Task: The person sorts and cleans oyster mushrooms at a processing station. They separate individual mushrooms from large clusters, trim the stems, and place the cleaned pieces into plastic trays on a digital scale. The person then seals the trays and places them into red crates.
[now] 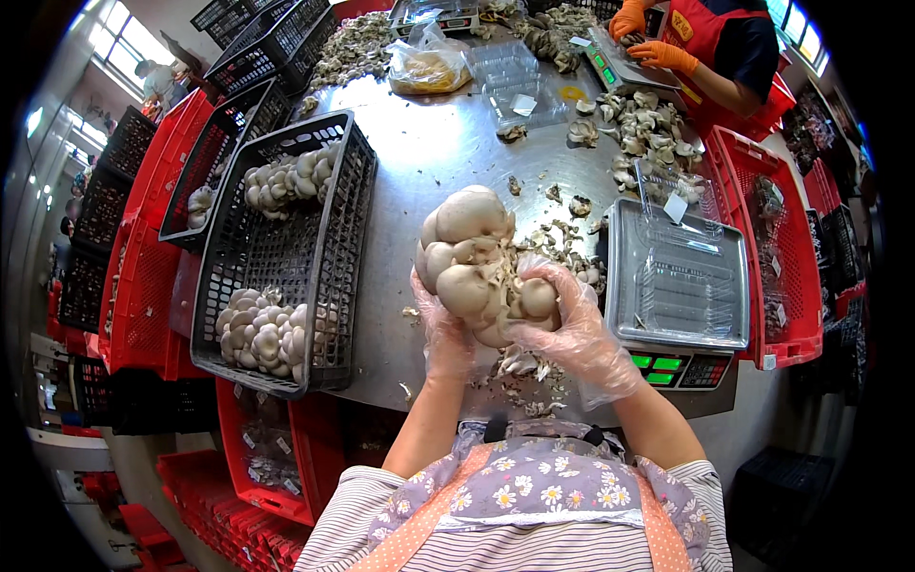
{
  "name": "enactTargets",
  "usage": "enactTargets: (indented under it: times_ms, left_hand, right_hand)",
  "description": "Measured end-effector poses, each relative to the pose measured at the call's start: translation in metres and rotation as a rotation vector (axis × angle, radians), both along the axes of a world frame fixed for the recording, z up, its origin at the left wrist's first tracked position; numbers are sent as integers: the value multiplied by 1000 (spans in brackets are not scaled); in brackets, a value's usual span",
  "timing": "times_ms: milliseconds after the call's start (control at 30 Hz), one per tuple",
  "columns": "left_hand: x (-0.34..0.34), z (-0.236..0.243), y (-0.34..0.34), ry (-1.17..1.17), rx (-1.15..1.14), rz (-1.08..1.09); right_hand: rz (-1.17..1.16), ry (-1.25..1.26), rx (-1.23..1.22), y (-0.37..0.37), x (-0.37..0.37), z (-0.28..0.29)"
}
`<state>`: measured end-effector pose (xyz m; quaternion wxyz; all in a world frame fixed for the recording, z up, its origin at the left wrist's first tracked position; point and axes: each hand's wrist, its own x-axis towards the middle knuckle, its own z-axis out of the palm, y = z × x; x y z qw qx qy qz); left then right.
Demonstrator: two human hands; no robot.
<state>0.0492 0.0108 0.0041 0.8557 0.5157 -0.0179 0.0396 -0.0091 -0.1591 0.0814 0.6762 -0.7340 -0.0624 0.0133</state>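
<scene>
A large cluster of pale grey-brown oyster mushrooms [467,272] is held up over the steel table [400,172] between my two gloved hands. My left hand [443,329], in a clear plastic glove, supports the cluster from its left and below; part of its fingers is hidden behind the caps. My right hand [567,329], gloved the same way, grips the stem side at the right, with its fingers curled round a smaller cap. Mushroom trimmings [558,243] lie on the table beyond and below the cluster.
At left stands a black crate [357,191] with mushroom clusters. To the right, clear plastic trays [677,286] rest on a scale [681,370]; a red crate [801,276] stands beyond. Across the table, a person in orange gloves [667,57] works at another scale [605,69].
</scene>
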Motion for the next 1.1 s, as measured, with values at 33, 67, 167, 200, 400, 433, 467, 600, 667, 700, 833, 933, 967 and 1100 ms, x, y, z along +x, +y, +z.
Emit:
enactTargets:
  times_ms: [33, 67, 167, 200, 400, 433, 467, 600, 667, 700, 833, 933, 967, 1100]
  left_hand:
    - [-3, 0, -2, 40, -13, 44]
    - [-7, 0, -3, 80, -27, 88]
    - [-17, 13, -11, 110, -5, 173]
    - [-21, 16, -16, 103, -56, 208]
    - [-18, 20, -19, 111, -194, 200]
    - [-15, 16, -13, 64, -147, 158]
    - [-8, 7, -7, 48, -99, 133]
    - [5, -14, 9, -61, 0, -13]
    - [2, -14, 7, -105, 80, -27]
    - [0, -9, 6, -126, 121, -32]
    - [4, 28, -7, -226, 160, -137]
    - [1, 22, -7, -98, 147, -142]
    - [2, 18, -6, -72, 181, -135]
    - [2, 13, -4, 47, -17, -159]
  right_hand:
    - [-44, -42, -71, 3, -2, 1]
    - [-89, -85, -143, 9, -4, 3]
    - [-148, -161, -342, 24, -11, 10]
    - [-181, -233, -443, 29, -13, 8]
    - [-204, -385, -536, 18, -6, -8]
    - [-163, -399, -502, 14, -5, -7]
    - [-121, -412, -467, 8, -5, -7]
    - [99, -75, 21, -5, -10, 1]
    - [191, 37, 206, -13, -8, 3]
    - [198, 224, 254, -18, -9, 14]
    - [159, 139, 278, -33, -5, 12]
    - [214, 212, 484, -46, -2, 2]
    - [204, 249, 526, -48, -1, 2]
    - [194, 296, 707, -52, -2, -8]
